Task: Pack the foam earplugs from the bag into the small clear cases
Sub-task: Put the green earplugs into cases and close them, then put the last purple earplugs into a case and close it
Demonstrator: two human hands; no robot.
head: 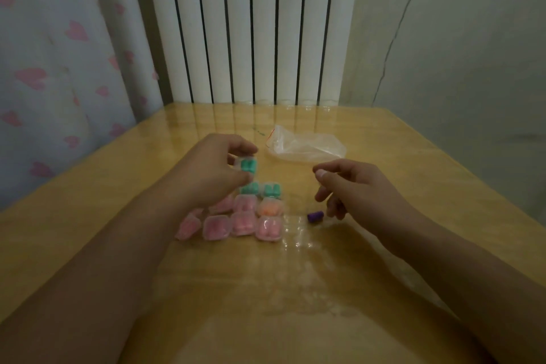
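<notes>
The left hand (212, 165) pinches a clear case (247, 165) of green earplugs (more filled cases (245, 216) sit just below); the right hand (354, 186), loosely curled, holds nothing, a purple earplug (315, 216) beside it, the bag (304, 143) beyond

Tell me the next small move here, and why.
Probably set the green-filled case that the left hand holds down beside the two green cases. It looks packed, and a loose purple earplug waits near the right hand.
</notes>
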